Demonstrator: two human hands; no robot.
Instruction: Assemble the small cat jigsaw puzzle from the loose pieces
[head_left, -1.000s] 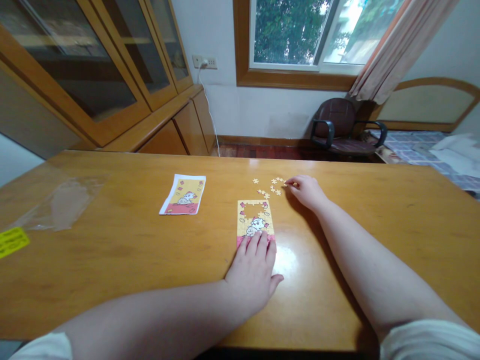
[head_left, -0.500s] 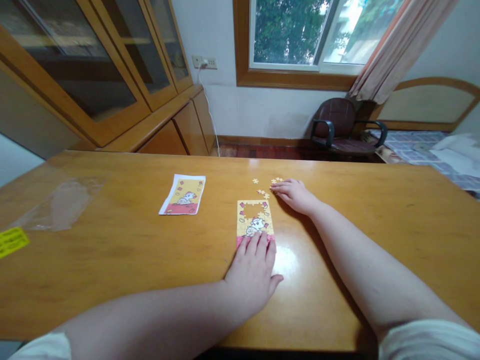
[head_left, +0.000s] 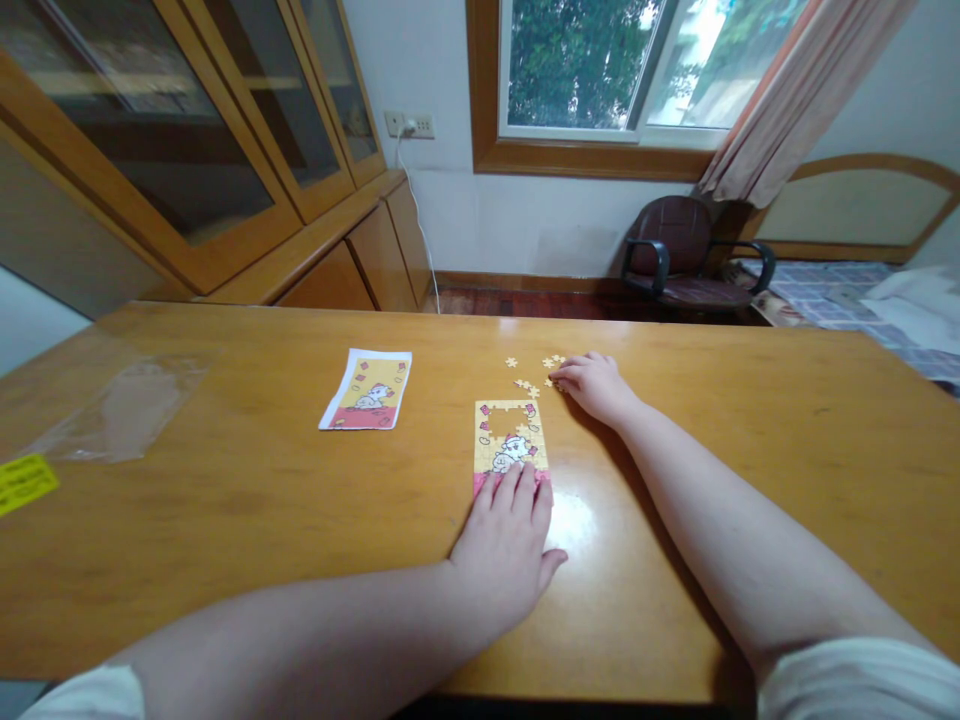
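Observation:
A small yellow and red jigsaw puzzle (head_left: pixel 510 440) lies partly assembled on the wooden table (head_left: pixel 262 500). My left hand (head_left: pixel 506 545) rests flat with its fingers on the puzzle's near edge, open. My right hand (head_left: pixel 596 385) reaches past the puzzle's far right corner, fingertips curled down onto the loose puzzle pieces (head_left: pixel 529 383) scattered there. Whether a piece is pinched in those fingers is hidden. A printed reference picture (head_left: pixel 367 390) of the same image lies to the left.
A clear plastic bag (head_left: pixel 120 405) and a yellow label (head_left: pixel 22 482) lie at the table's left. Wooden cabinets (head_left: pixel 225 150) stand along the left wall. A dark office chair (head_left: pixel 679 260) sits under the window, with a bed (head_left: pixel 877 300) at far right.
My right hand moved left from the far loose pieces toward the ones near the puzzle, then drew back slightly right. My left hand has stayed on the puzzle's edge.

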